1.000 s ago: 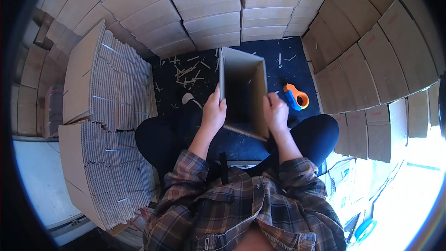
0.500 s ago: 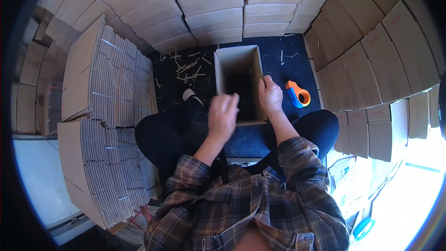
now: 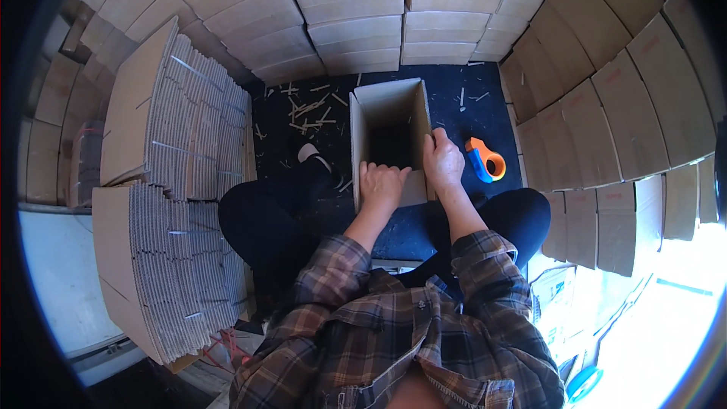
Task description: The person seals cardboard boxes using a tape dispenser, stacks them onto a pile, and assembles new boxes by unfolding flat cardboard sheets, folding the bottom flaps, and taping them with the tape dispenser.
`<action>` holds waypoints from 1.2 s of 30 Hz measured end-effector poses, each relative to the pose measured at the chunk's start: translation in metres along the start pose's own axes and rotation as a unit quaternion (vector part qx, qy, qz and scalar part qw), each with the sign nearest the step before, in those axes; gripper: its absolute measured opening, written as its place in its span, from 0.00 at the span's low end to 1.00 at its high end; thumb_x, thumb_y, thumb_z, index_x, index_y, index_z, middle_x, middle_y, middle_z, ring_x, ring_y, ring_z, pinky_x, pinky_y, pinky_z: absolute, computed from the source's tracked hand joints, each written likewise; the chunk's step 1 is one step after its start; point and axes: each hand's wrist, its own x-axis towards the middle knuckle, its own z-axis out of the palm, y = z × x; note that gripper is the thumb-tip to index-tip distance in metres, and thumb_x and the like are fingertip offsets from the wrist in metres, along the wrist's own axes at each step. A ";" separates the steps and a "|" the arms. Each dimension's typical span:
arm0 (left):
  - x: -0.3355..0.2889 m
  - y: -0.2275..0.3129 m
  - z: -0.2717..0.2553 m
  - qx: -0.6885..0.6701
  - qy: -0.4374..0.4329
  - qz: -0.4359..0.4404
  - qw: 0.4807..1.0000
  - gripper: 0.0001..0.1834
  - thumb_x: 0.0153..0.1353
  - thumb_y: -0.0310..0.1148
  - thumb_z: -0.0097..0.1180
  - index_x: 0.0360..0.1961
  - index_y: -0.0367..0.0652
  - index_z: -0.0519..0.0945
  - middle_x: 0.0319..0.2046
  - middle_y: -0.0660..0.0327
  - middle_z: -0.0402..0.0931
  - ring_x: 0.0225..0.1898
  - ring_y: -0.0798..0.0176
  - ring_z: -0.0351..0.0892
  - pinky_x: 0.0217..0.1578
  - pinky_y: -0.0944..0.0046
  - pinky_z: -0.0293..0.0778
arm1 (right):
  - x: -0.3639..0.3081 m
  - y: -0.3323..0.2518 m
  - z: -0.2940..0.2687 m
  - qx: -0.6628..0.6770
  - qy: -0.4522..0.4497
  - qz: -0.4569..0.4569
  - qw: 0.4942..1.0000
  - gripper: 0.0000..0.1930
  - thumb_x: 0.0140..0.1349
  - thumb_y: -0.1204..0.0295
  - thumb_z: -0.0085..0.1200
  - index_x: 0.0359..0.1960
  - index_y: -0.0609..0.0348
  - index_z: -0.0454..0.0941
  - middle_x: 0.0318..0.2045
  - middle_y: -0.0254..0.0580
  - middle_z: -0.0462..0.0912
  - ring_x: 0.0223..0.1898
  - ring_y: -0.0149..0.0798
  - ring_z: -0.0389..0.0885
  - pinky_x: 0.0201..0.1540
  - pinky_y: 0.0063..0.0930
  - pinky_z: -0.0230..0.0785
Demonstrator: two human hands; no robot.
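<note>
An open cardboard box [image 3: 388,91], narrow and deep, stands upright on the dark surface between my knees. My right hand [image 3: 444,159] is closed on its right wall, thumb on the inner side and fingers outside. At the near end my left hand [image 3: 382,184] curls its fingers over the cardboard, the thumb stretched to the right. Beside that thumb a pale near panel [image 3: 413,191] of the box slopes in the light. The box's inside is in deep shadow. To the right of my right hand lies an orange and blue tape dispenser [image 3: 485,160].
Bundled flat cardboard [image 3: 193,117] is piled in two stacks on my left. Closed cartons [image 3: 348,0] wall off the far side, and more cartons [image 3: 606,117] line the right. Cardboard scraps [image 3: 307,110] litter the dark floor [image 3: 447,83]. A blue-handled object [image 3: 585,385] lies at the lower right.
My left hand has come down from above the box onto its near end. A pale panel now shows there. My right hand keeps its hold on the right wall.
</note>
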 end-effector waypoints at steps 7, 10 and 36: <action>-0.001 0.003 0.050 0.000 -0.076 -0.030 0.997 0.27 0.65 0.49 0.43 0.24 0.43 0.87 0.26 0.52 0.82 0.37 0.48 0.77 0.62 0.45 0.50 | 0.047 -0.016 -0.006 -0.215 0.051 -0.207 0.953 0.36 0.56 0.73 0.49 0.69 0.46 0.54 0.66 0.35 0.61 0.67 0.43 0.57 0.62 0.52 0.53; -0.001 0.003 0.049 -0.019 -0.084 -0.029 0.996 0.27 0.65 0.50 0.43 0.23 0.43 0.87 0.26 0.52 0.82 0.38 0.49 0.77 0.62 0.45 0.51 | 0.079 -0.028 -0.004 -0.288 0.054 -0.331 0.897 0.38 0.55 0.77 0.48 0.70 0.46 0.52 0.68 0.33 0.57 0.71 0.43 0.50 0.66 0.55 0.48; 0.065 0.025 -0.004 0.046 -0.257 -0.006 0.965 0.63 0.35 0.45 0.75 0.71 0.52 0.49 0.73 0.53 0.35 0.70 0.31 0.35 0.56 0.19 0.47 | 0.078 -0.001 0.029 0.125 0.061 -0.377 0.916 0.23 0.59 0.73 0.44 0.58 0.59 0.70 0.57 0.54 0.73 0.65 0.54 0.63 0.70 0.48 0.43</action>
